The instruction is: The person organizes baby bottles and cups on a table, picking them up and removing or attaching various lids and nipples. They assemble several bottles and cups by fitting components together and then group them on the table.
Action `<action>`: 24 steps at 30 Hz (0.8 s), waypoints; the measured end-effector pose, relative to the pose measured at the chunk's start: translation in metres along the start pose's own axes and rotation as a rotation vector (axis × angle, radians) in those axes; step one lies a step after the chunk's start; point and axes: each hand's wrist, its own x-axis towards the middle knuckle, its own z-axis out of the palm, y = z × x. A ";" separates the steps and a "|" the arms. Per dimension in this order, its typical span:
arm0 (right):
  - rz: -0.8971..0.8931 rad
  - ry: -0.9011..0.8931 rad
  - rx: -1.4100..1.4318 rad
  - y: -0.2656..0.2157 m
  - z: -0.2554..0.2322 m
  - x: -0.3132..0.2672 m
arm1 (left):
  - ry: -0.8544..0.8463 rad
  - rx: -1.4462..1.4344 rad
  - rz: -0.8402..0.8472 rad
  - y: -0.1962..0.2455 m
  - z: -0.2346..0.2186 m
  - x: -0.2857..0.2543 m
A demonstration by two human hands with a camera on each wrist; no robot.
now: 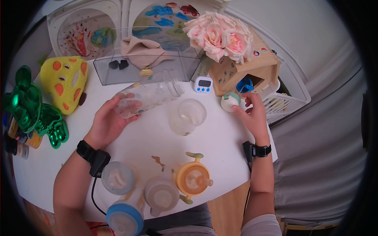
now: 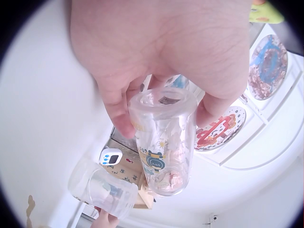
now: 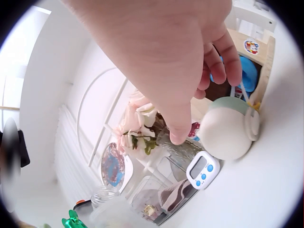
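Observation:
In my left hand is a clear baby bottle, held around its lower body, tilted with its uncapped threaded mouth towards the right. Printed pictures show on its wall in the left wrist view. My right hand is beside a rounded white and green lid on the table, its thumb and fingers apart. A small side loop shows on this lid in the right wrist view, with a gap between it and the thumb. Between the hands stands a translucent cup.
Near the front edge stand several bottles, among them an orange two-handled cup and a blue-rimmed bottle. Behind are a white timer, a clear box, and a wooden house. A yellow plush sits left.

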 end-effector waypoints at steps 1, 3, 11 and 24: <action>0.007 -0.002 0.014 -0.003 -0.004 0.001 | 0.001 -0.007 -0.004 0.000 -0.001 0.000; 0.009 -0.009 0.035 -0.016 -0.008 0.006 | 0.011 -0.006 -0.001 0.001 0.003 -0.001; -0.267 -0.286 0.444 -0.104 -0.002 0.045 | -0.072 0.018 0.014 -0.004 -0.007 0.001; -0.351 -0.506 0.726 -0.163 0.042 0.058 | -0.231 0.243 -0.031 0.008 0.017 -0.003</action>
